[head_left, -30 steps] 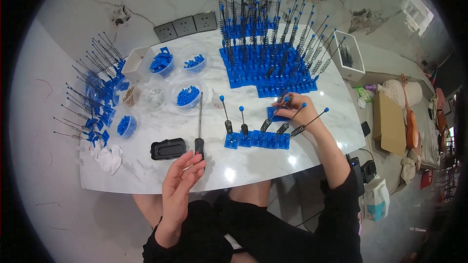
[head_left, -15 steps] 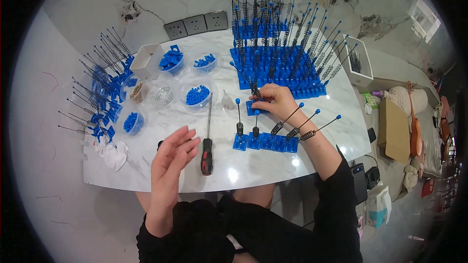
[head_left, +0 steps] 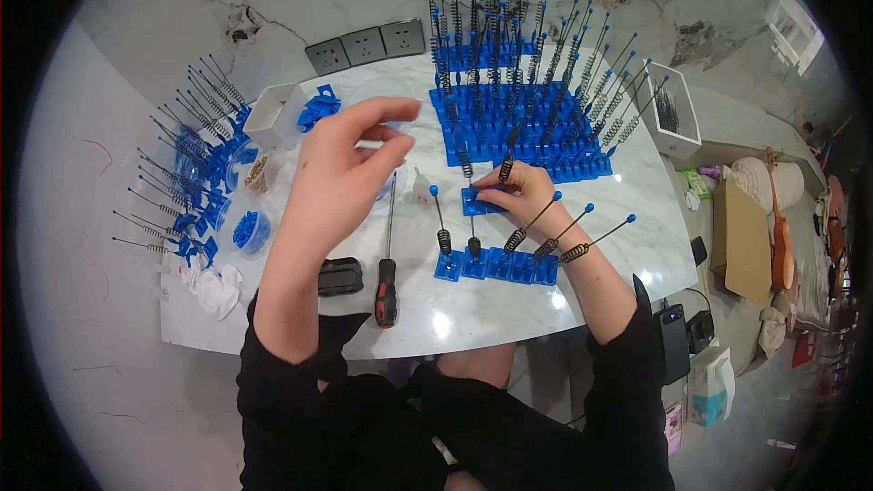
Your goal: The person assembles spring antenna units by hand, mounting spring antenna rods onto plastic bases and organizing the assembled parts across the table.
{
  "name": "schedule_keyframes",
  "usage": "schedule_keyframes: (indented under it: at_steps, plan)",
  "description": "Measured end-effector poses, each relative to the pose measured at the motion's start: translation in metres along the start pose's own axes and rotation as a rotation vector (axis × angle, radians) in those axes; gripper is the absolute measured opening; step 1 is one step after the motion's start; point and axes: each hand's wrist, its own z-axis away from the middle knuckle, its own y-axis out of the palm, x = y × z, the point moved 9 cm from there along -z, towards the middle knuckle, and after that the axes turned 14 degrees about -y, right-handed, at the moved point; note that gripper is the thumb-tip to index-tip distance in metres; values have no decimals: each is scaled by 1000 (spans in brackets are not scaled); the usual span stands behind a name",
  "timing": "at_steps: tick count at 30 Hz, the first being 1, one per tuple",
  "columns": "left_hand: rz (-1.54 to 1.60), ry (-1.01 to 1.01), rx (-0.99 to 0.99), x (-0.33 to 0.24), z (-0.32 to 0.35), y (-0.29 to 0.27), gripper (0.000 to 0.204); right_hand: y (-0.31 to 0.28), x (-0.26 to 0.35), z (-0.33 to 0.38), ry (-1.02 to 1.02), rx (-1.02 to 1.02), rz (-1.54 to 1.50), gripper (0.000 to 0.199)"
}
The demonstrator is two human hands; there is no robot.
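Observation:
My left hand (head_left: 350, 150) is raised over the middle of the table with its fingers and thumb apart. It hides most of the cups behind it. My right hand (head_left: 520, 189) pinches a small blue plastic base (head_left: 471, 204) at the table's surface, and a black coil spring (head_left: 466, 162) rises beside the fingertips. Just nearer than that hand is a row of blue square bases (head_left: 498, 264) carrying black springs. Several of their rods end in blue balls (head_left: 589, 208). Behind the right hand spreads a dense block of blue bases with upright sprung rods (head_left: 518, 118).
A black and red screwdriver (head_left: 386, 295) lies near the front edge, beside a black case (head_left: 340, 276). Small cups of blue parts (head_left: 245, 229) and white bins (head_left: 275, 114) stand to the left. More sprung rods (head_left: 182, 164) line the left edge. A small bottle (head_left: 422, 185) stands mid-table.
My left hand has moved up and away from the front edge, over the cups, uncovering the black case. My right hand stays near the same spot, still pinching the base.

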Motion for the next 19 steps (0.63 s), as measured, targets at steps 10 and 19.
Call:
schedule_keyframes:
  at_steps: [10, 19]
  plan:
    - [-124, -183, 392, 9, -51, 52, 34, 4, 13, 4, 40, 50, -85, 24]
    - [-342, -58, 421, 8, -43, 55, 34, 12, 9, 0, -18, 17, -169, 23]
